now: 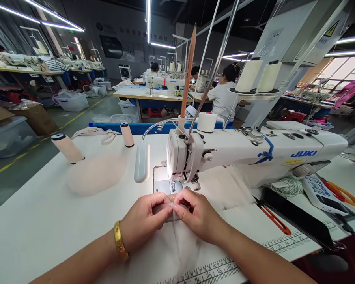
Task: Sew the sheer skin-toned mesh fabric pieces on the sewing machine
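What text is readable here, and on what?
"JUKI": blue lettering on the sewing machine arm, right end.
"JUKI": on the far sewing machine, barely legible.
"15", "16", "17": ruler scale printed along the table's near edge; the other numbers are blurred.
Wall banner, control panel and hanging notices: too small to read.

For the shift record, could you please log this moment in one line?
left hand, right hand: pinching sheer white fabric piece | before white Juki sewing machine

A pale pink thread cone (67, 148) lies tilted at centre left, near a smaller upright pink spool (127, 135). Red-handled thread snips (273, 218) rest lower right, orange-handled scissors (341, 192) at far right, white storage tub (71, 101) upper left.
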Available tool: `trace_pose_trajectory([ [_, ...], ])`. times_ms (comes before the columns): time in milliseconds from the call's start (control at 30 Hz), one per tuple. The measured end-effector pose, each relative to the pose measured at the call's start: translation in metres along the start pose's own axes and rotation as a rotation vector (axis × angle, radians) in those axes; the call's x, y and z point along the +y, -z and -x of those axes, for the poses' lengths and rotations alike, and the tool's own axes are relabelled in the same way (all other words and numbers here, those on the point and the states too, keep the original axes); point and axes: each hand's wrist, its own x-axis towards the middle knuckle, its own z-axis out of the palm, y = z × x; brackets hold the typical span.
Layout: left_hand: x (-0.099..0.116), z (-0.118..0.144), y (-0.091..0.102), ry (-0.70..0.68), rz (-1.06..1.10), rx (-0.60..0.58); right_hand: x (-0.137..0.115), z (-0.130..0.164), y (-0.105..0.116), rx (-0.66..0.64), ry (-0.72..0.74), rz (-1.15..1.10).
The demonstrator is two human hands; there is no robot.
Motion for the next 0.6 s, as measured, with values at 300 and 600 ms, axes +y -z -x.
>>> trace_pose_trajectory([
  [300, -0.012, -0.004, -0.011, -0.047, 0.100, 0.138, -0.002, 0.000, -0.001, 0.064, 0.030, 0.006],
  [600, -0.011, -0.005, -0.012, -0.012, 0.122, 0.137, -0.001, 0.003, -0.003, 0.081, 0.049, 0.037],
])
